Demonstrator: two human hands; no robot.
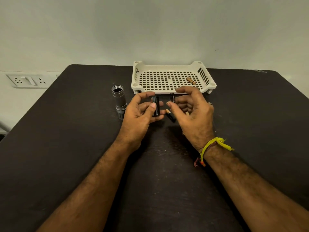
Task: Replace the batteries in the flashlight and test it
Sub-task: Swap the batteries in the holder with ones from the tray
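Hovering over dark table (66, 131), pale wall (150, 30) behind, left hand (138, 114) gripping holder (156, 106), right hand (194, 118) pinching battery (172, 97)

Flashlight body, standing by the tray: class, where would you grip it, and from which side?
Flashlight body: wrap fingers round its textured middle, coming from its left side, away from the left hand; it stands upright on its head, threaded mouth open upward.

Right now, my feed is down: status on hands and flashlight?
Left hand grips battery holder. Right hand pinches upright battery. Flashlight stands open on table; spare battery lies between the hands.
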